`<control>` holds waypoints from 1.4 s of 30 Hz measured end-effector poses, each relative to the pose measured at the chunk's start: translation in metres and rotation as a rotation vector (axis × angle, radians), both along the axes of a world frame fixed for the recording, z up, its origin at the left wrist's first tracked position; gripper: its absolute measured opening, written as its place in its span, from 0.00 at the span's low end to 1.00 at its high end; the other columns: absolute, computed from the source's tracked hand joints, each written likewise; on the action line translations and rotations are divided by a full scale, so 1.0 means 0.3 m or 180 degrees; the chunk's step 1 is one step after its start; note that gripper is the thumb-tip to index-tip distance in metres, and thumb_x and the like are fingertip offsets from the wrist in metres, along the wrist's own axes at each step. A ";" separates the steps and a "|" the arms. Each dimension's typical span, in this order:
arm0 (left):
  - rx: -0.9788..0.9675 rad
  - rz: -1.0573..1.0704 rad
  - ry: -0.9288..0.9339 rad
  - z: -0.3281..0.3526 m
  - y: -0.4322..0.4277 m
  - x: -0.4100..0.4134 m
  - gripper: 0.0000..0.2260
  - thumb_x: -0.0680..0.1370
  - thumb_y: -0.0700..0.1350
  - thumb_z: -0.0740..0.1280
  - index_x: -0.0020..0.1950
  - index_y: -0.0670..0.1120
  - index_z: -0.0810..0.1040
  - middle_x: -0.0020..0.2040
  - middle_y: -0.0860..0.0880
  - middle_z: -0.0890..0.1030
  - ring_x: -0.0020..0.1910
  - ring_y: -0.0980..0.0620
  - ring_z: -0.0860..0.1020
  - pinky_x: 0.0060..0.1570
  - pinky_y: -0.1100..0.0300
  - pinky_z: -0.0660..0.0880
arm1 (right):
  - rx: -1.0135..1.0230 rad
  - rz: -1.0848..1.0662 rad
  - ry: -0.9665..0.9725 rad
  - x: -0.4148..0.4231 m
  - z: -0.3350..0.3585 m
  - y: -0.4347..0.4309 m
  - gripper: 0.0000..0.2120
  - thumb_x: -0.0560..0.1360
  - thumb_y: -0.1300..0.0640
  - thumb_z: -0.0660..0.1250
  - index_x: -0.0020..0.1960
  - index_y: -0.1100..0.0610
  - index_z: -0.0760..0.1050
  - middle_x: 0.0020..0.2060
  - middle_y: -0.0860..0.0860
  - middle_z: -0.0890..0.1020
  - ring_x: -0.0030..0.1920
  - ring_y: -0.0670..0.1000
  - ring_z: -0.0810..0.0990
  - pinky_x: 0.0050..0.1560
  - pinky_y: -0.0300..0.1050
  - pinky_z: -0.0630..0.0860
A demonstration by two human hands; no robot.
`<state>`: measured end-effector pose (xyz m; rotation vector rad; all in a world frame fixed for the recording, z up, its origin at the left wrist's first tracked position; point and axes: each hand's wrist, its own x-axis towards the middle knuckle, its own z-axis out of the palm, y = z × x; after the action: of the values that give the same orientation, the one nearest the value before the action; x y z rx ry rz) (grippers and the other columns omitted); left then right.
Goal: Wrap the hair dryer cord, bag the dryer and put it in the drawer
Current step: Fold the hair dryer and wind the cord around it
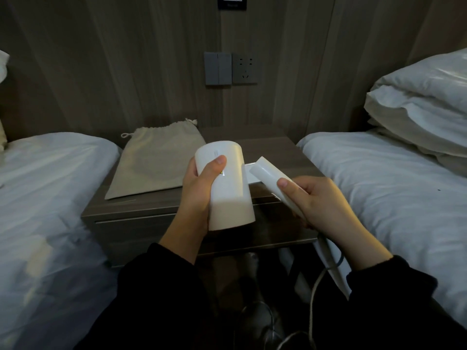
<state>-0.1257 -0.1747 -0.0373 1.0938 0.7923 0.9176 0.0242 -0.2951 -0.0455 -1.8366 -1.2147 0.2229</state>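
Observation:
I hold a white hair dryer over the nightstand (141, 207). My left hand (198, 190) grips its barrel (231, 190), thumb on top. My right hand (319, 200) is closed around the dryer's handle (267, 176), which angles up to the left. The grey cord (314, 289) hangs loose from below my right hand and trails down toward the floor. A beige drawstring bag (154, 162) lies flat on the left half of the nightstand top. The nightstand's drawer front (131, 231) is closed.
A white-sheeted bed (48, 198) flanks the nightstand on the left and another bed (394, 193) on the right, with stacked pillows (424, 104). A wall switch (217, 68) and socket (245, 69) sit on the wooden panel behind. A flat white object lies on the nightstand behind the dryer.

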 end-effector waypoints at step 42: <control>0.4325 -0.1425 0.2629 -0.154 0.012 -0.079 0.29 0.62 0.55 0.76 0.60 0.51 0.71 0.55 0.52 0.74 0.50 0.52 0.77 0.45 0.59 0.73 | -0.0247 -0.0070 -0.0254 0.037 -0.014 -0.042 0.11 0.68 0.45 0.69 0.40 0.52 0.83 0.34 0.50 0.84 0.35 0.46 0.79 0.38 0.41 0.73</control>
<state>-0.1495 -0.1710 -0.0834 2.8217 0.4278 0.5126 0.0354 -0.3076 -0.0497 -1.9410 -1.2556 0.1883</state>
